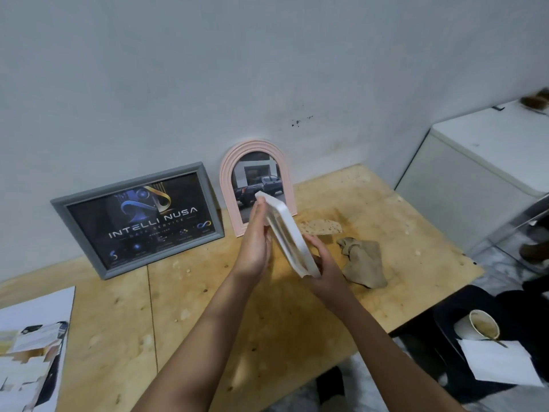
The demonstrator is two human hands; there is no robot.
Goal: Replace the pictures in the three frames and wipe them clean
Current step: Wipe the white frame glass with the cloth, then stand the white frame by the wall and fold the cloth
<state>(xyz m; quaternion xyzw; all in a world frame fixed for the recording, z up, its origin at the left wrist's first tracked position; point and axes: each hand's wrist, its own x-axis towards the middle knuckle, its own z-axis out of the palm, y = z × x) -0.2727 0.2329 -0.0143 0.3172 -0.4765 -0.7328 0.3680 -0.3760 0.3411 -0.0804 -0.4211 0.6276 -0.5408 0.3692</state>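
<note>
With right hand gripping white frame, left hand flat against it, hold steady. Take cloth at three o'clock; wipe gently.

rough plywood table, crumpled cloth

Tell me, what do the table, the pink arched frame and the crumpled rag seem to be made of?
Table: plywood by the look, unvarnished, with grain, knots, stains and a seam between sheets.
Pink arched frame: likely moulded plastic or painted wood, matt, with smooth ridges.
Rag: soft beige cloth, lying in limp folds.
</note>
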